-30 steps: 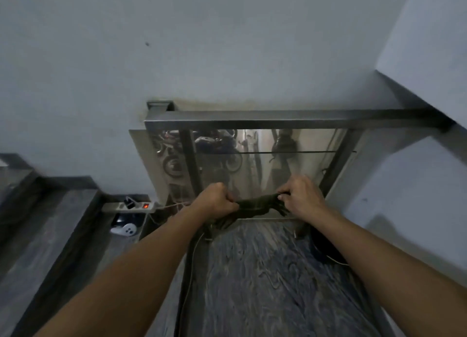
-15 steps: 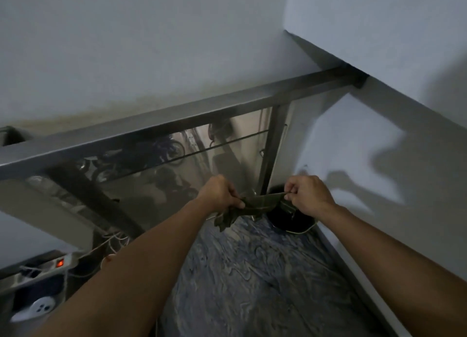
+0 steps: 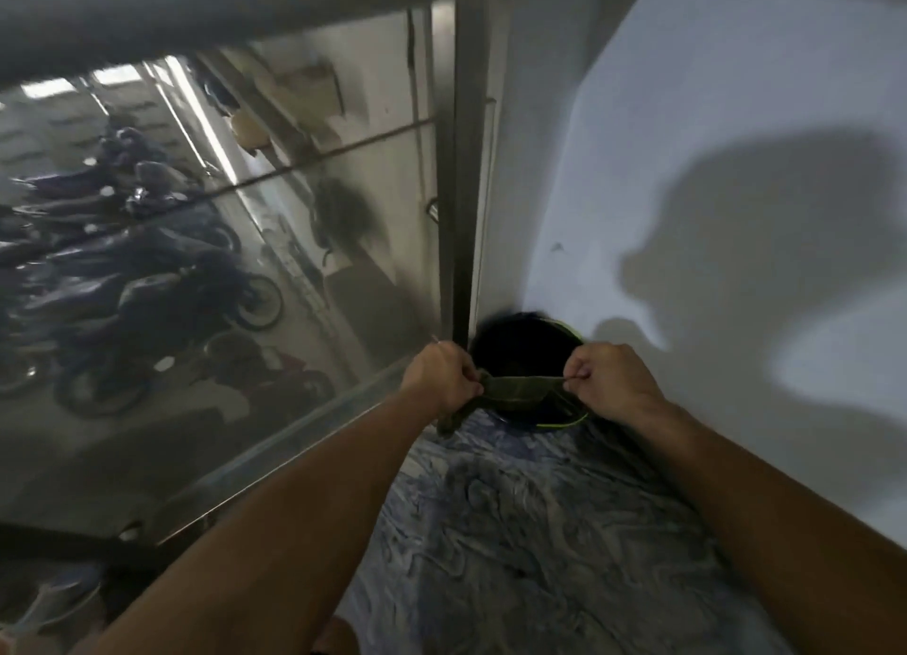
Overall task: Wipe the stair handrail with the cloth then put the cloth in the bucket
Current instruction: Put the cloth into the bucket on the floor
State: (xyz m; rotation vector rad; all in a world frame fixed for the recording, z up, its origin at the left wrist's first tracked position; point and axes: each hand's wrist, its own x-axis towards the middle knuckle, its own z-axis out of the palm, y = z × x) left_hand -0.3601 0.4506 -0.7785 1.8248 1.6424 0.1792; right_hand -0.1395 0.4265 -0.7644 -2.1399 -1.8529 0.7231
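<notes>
A dark green cloth (image 3: 519, 391) is stretched between my two hands. My left hand (image 3: 441, 373) grips its left end, with a tail hanging below the fist. My right hand (image 3: 606, 378) pinches its right end. The cloth hangs right over the mouth of a black bucket (image 3: 527, 333) with a green rim, which stands on the floor in the corner by the wall. The metal handrail (image 3: 206, 3) runs across the top left, blurred, and its upright post (image 3: 464, 173) comes down just behind my left hand.
A glass panel (image 3: 211, 242) under the rail fills the left side, with parked motorbikes seen through it. A white wall (image 3: 711, 163) closes the right side. Marbled blue-grey floor (image 3: 530, 531) lies between my forearms.
The view has swung right and down toward the corner. My hands, still holding the cloth, have moved from in front of the glass panel to above the bucket.
</notes>
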